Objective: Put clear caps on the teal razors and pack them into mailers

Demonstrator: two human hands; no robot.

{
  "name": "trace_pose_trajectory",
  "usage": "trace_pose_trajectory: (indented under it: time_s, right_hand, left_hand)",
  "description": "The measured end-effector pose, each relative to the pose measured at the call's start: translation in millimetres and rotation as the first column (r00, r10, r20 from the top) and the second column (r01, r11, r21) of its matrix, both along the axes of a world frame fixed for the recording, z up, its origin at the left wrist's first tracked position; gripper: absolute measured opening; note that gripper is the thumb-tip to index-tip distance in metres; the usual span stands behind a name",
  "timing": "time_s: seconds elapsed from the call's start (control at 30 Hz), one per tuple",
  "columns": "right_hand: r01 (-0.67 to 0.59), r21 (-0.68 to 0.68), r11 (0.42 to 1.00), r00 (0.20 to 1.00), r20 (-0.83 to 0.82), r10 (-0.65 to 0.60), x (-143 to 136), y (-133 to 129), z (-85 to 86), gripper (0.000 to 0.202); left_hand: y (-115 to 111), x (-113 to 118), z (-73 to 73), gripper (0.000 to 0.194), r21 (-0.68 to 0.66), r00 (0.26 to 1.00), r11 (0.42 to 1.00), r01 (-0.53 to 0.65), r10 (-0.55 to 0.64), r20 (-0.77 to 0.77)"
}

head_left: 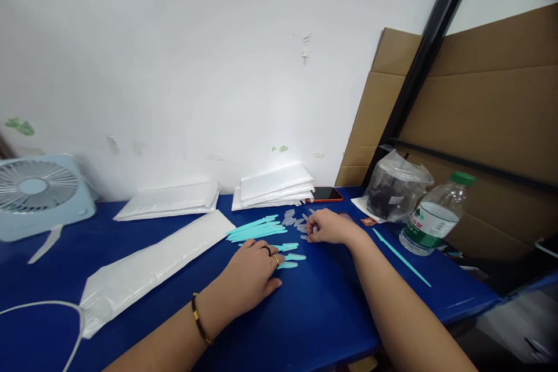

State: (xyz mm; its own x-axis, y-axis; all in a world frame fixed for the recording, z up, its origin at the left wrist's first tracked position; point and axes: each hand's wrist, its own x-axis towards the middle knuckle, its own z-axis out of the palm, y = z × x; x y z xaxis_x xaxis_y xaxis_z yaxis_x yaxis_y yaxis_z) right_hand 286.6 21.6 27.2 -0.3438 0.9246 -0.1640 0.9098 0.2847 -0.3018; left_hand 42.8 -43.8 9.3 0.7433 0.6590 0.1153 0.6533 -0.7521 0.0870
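Note:
My left hand (257, 270) lies palm down with its fingers stretched over several slim turquoise plastic sticks, shaped like eyebrow razors; the flattened ends of a few sticks (288, 265) poke out past the fingers. Just beyond it is a loose pile of the same turquoise sticks (257, 229). My right hand (325, 226) has its thumb and fingers pinched together beside a scatter of small translucent caps (289, 218). At its fingertips shows a clear cap (304, 237), partly covered by the fingers. One turquoise stick (401, 257) rests alone to the right of my right forearm.
White packets are stacked by the wall (274, 186), with more at left (170, 199). A long white bag (157, 264) crosses the blue table (331, 314). A fan (43, 195) stands left. Rightward are a phone (325, 193), a bagged cup (392, 189) and a water bottle (436, 218).

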Motion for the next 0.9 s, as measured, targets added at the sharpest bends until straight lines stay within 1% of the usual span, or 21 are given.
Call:
trace_pose_trajectory:
  time_s: [0.13,0.27,0.33,0.43,0.53,0.7,0.83,0.9]
  right_hand:
    - [-0.037,-0.007,0.999,0.999,-0.012,0.037,1.1,2.7,-3.6,0.014]
    - [-0.037,0.039,0.999,0.999,0.026,0.036,1.4,3.9,-5.0,0.009]
    - [-0.033,0.062,0.998,0.999,0.033,0.031,1.2,3.4,-4.7,0.009]
    - [-0.023,0.084,0.996,1.000,0.016,0.022,0.6,1.8,-4.1,0.014]
    - [-0.039,0.065,0.997,0.999,0.014,0.038,-0.7,-0.1,-3.5,0.022]
    - [-0.078,-0.009,0.997,0.995,-0.056,0.077,-4.7,-3.7,0.8,0.021]
    - [-0.127,-0.013,0.992,0.988,-0.093,0.125,-8.7,-6.2,2.3,0.023]
    - [-0.140,0.029,0.990,0.985,-0.096,0.143,-12.2,-5.9,-0.6,0.025]
  left_hand:
    - [-3.0,2.3,0.7,0.029,-0.021,1.000,0.999,0.028,-0.027,0.007]
    - [-3.6,2.2,0.9,0.029,-0.025,0.999,0.999,0.038,-0.038,0.017]
    - [-1.8,0.5,0.4,0.031,-0.013,1.000,1.000,0.017,-0.017,0.017]
    - [2.7,-3.2,-1.5,0.041,0.003,0.999,1.000,-0.029,0.029,0.013]
    - [6.5,-6.1,-4.1,0.050,0.005,0.999,0.999,-0.045,0.045,0.019]
    - [6.6,-6.8,-6.0,0.051,-0.008,0.999,0.999,-0.041,0.042,0.030]
    - [5.8,-5.4,-4.6,0.051,-0.014,0.998,0.999,-0.047,0.047,0.030]
    - [5.9,-4.8,-3.5,0.049,-0.024,0.999,0.999,-0.045,0.045,0.026]
